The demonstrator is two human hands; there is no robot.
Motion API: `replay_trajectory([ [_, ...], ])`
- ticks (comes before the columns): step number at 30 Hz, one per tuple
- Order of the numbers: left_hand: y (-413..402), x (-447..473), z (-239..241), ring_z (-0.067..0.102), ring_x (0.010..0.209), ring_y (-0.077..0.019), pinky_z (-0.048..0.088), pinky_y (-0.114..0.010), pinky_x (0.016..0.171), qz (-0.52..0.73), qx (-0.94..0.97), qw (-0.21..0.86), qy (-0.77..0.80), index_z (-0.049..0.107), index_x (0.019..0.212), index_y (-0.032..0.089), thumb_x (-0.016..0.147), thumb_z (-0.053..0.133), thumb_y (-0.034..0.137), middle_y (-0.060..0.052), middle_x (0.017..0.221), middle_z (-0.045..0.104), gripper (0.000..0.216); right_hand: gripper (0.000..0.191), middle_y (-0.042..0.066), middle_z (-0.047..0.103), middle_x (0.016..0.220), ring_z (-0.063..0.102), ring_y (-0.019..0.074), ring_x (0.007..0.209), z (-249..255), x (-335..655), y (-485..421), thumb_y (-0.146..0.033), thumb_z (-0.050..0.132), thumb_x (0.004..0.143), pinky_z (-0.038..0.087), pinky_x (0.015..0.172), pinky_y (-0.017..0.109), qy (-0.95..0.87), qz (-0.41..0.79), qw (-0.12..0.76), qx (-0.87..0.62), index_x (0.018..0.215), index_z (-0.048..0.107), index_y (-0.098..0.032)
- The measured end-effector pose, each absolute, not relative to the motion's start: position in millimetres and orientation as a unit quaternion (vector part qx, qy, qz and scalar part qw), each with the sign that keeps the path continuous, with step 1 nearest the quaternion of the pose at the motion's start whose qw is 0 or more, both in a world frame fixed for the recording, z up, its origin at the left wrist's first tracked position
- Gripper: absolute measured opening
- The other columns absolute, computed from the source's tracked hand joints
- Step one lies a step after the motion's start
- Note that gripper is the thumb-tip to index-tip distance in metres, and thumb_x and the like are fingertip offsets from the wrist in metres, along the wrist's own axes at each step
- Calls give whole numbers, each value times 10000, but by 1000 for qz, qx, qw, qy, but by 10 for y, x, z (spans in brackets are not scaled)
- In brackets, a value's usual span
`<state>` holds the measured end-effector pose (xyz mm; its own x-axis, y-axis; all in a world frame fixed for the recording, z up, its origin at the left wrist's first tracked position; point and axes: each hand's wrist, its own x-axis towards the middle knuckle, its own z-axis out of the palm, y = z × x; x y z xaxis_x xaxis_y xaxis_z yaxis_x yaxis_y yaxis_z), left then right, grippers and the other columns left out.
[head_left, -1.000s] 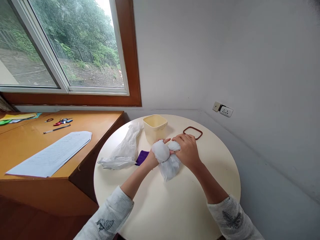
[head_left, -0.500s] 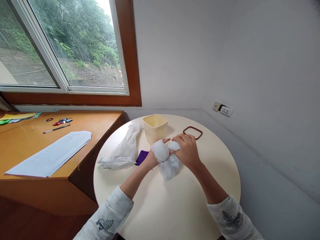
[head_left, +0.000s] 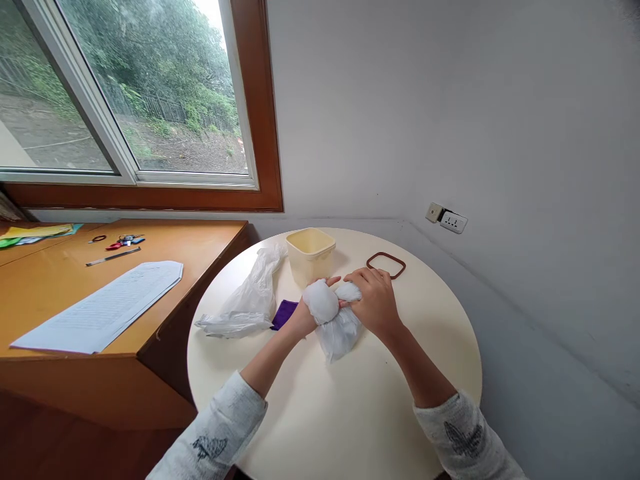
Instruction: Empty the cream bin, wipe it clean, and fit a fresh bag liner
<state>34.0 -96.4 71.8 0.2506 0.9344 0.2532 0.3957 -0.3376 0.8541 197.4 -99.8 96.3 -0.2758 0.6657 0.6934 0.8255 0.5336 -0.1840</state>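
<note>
A white, fluffy wad of stuffing (head_left: 321, 301) bulges above a translucent plastic bag (head_left: 341, 337) near the middle of the round table. My left hand (head_left: 301, 320) is closed around the wad from the left, its fingers partly hidden behind it. From the right, my right hand (head_left: 375, 299) grips a smaller tuft of stuffing (head_left: 349, 291), fingers curled over it. The bag hangs beneath both hands, its lower end close to the tabletop. A folded purple cloth (head_left: 284, 313) lies just left of my left hand.
Behind my hands stands an open cream plastic tub (head_left: 311, 250). A brown rounded frame (head_left: 395, 259) lies to its right. A crumpled clear bag (head_left: 253, 293) covers the table's left side. The wooden desk (head_left: 210, 247) holds papers (head_left: 107, 303), a pen (head_left: 113, 258) and keys (head_left: 131, 240).
</note>
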Motion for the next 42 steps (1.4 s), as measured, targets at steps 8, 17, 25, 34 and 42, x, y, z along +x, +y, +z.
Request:
replay_trajectory([
  [8,-967,339,724,481,1101,-253,387,-352,957,398,721,323,467,506,1253,279,734,631,395,-74,1174,457,546,244,11,627,843,531,168,814,958,1970,-992,-87,585,656,290,824,314,-791,-104,379,-469,865,609,-210],
  [17,-947,337,687,481,1103,-262,382,-350,965,417,722,318,452,521,1243,271,732,633,400,-72,1173,477,538,236,11,625,854,534,173,821,948,1976,-975,-108,578,672,289,828,318,-793,-119,365,-473,879,604,-217],
  [25,-972,352,726,487,1103,-253,384,-354,962,421,709,339,453,522,1233,279,725,640,389,-70,1184,480,532,251,16,626,853,532,175,820,957,1973,-975,-85,578,661,293,824,320,-793,-109,371,-471,873,607,-216],
  [34,-953,337,691,484,1111,-261,387,-343,963,417,710,345,452,516,1244,282,720,637,398,-80,1202,474,551,257,20,619,852,531,185,817,959,1973,-974,-98,572,672,297,821,325,-795,-130,356,-474,892,610,-225],
  [42,-899,376,617,467,1133,-271,381,-391,971,437,711,359,418,574,1146,294,714,643,416,-61,1162,528,454,218,22,621,851,528,174,808,963,1962,-983,-100,560,689,293,842,317,-793,-109,373,-469,865,612,-218],
])
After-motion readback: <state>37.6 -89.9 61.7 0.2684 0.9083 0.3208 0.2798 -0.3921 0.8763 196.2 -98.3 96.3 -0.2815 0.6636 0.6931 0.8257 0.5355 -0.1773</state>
